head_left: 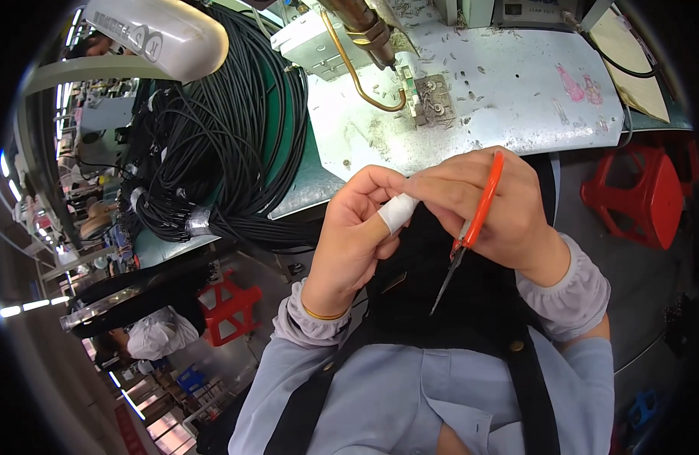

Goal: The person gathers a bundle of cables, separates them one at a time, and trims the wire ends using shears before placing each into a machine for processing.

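Note:
My left hand (348,239) is raised in front of my black apron (410,303), its fingers curled in. White tape (397,212) is wrapped round its thumb. My right hand (509,212) meets it, the fingertips pressed together near the tip of the taped thumb. Whatever the fingertips pinch there is hidden or too small to make out. Orange-handled scissors (484,201) are tucked in my right hand, their narrow dark blades pointing down toward my apron.
Beyond my hands, a metal worktop (516,98) carries a machine head (365,34) and scattered small metal bits. Bundled black cables (236,114) lie to the left below a white cylinder (164,34). Red stools stand at right (641,193) and lower left (232,303). Another person (160,334) is at left.

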The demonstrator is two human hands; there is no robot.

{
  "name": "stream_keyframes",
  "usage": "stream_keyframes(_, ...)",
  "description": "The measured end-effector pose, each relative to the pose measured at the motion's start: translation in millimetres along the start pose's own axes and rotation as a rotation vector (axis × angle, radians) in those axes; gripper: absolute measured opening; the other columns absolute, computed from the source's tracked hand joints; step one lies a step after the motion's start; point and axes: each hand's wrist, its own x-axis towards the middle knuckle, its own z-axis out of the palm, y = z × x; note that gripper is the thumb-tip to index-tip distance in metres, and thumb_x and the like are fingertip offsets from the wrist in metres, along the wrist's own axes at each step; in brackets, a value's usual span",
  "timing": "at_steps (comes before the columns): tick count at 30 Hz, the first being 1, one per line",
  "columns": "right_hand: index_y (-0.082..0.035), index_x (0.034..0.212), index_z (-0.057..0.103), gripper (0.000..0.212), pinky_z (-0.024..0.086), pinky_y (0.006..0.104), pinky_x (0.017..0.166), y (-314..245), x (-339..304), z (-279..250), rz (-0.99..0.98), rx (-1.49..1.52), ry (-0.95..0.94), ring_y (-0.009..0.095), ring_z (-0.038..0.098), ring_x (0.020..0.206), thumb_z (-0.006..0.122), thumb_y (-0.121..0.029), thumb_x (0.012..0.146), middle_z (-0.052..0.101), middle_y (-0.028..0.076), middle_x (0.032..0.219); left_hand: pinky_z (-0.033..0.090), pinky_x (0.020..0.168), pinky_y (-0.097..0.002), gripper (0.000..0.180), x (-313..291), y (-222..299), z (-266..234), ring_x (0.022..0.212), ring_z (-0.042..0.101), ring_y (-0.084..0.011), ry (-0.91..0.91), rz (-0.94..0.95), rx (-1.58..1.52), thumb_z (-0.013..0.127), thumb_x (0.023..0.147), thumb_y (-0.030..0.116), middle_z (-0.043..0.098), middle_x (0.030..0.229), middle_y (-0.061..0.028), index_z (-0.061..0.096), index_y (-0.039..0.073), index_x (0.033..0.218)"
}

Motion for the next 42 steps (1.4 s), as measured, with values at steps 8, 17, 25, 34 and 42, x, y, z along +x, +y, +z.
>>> stream_keyframes(8,-0.009,0.082,0.058,0.023,0.044,0.0278,0.061,-2,-3,-7,0.014,-0.111,-0.054,0.017,0.060,0.072,0.066,-0.002,0.062,0.062,0.002,0.080,0.029,0.039,-0.0129,0.014,-1,-4,2,0.051,0.041,-0.0004,0.094,0.049,0.121,0.055,0.077,-0.006,0.054,0.081,-0.0017,0.050,0.001,0.088)
stream_keyframes(17,-0.003,0.085,0.053,0.014,0.044,0.0249,0.065,-10,-11,12,0.176,-0.033,0.036,0.016,0.060,0.079,0.060,0.000,0.073,0.062,0.008,0.090,0.043,0.058,-0.0163,0.021,-2,-25,2,0.071,0.053,-0.0056,0.228,0.670,1.004,0.056,0.077,-0.006,0.055,0.084,-0.0041,0.050,-0.003,0.097)
stream_keyframes(25,0.001,0.085,0.051,0.005,0.043,0.0197,0.067,-20,-11,13,0.689,0.735,0.107,0.009,0.055,0.075,0.053,0.000,0.081,0.061,0.013,0.091,0.043,0.074,-0.0185,0.019,-1,-12,4,0.084,0.054,-0.0086,0.138,0.361,0.376,0.055,0.078,-0.006,0.057,0.089,-0.0067,0.051,-0.005,0.096)
stream_keyframes(34,0.000,0.070,0.051,0.020,0.039,0.0230,0.048,-14,-19,-2,0.731,0.325,-0.239,0.012,0.051,0.049,0.068,-0.011,0.069,0.057,0.010,0.063,0.043,0.076,-0.0200,0.018,-5,-13,5,0.086,0.055,-0.0102,0.125,0.394,0.271,0.054,0.078,-0.007,0.058,0.092,-0.0088,0.051,-0.006,0.096)
stream_keyframes(42,0.000,0.059,0.047,0.032,0.033,0.0294,0.039,-18,-20,5,0.689,0.214,-0.264,0.024,0.045,0.038,0.072,-0.019,0.063,0.045,0.012,0.047,0.044,0.075,-0.0203,0.019,-6,-14,9,0.084,0.056,-0.0111,0.147,0.465,0.369,0.054,0.076,-0.009,0.057,0.091,-0.0094,0.050,-0.006,0.094)
